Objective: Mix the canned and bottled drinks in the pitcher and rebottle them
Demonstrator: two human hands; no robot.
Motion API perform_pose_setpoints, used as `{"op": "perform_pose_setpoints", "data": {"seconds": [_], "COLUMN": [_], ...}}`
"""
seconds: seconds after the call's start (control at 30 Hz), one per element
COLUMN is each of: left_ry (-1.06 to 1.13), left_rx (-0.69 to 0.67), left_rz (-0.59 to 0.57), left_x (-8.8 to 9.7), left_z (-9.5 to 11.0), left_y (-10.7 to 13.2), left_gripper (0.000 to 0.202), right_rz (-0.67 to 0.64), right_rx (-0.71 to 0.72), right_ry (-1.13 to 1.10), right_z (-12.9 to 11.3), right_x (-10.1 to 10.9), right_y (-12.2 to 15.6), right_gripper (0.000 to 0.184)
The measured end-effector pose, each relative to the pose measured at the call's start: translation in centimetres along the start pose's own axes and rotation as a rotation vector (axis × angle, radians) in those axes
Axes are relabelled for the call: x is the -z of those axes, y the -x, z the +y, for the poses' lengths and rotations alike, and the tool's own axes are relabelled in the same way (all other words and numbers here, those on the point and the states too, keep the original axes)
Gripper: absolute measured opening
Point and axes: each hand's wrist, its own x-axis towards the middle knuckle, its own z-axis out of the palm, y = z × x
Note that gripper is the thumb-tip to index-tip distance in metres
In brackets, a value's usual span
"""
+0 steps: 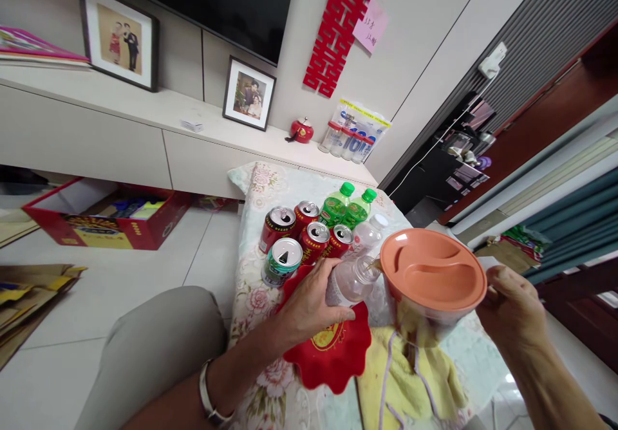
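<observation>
And here's the pour! The left hand (311,301) has its fingers clamped around a clear bottle (345,285), tipped over the far edge of the red wavy-edged tray (333,369), our landmark on the cloth-covered surface (263,188). The right hand (519,311), well right of that tray, has its fingers curled round the handle of the orange-lidded pitcher (434,272), and its spout is right at the bottle's mouth, brownish liquid showing there! A yellow cloth (429,391) lies just right of the tray. Beyond the tray stand four red cans (316,240) and a green can (282,262); farther back, two green-capped bottles (337,208) and a white-capped bottle (367,233).
</observation>
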Motion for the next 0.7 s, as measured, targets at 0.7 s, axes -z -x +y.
{"op": "perform_pose_setpoints", "data": {"seconds": [0.7], "left_ry": [-0.011], "left_rx": [-0.025], "left_rz": [-0.002], "left_x": [0.02], "left_z": [-0.09], "left_y": [0.03], "left_gripper": [0.070], "right_rz": [-0.020], "right_rx": [-0.018], "right_ry": [-0.001], "right_z": [-0.07], "right_x": [0.13], "right_y": [0.06], "right_gripper": [0.063]}}
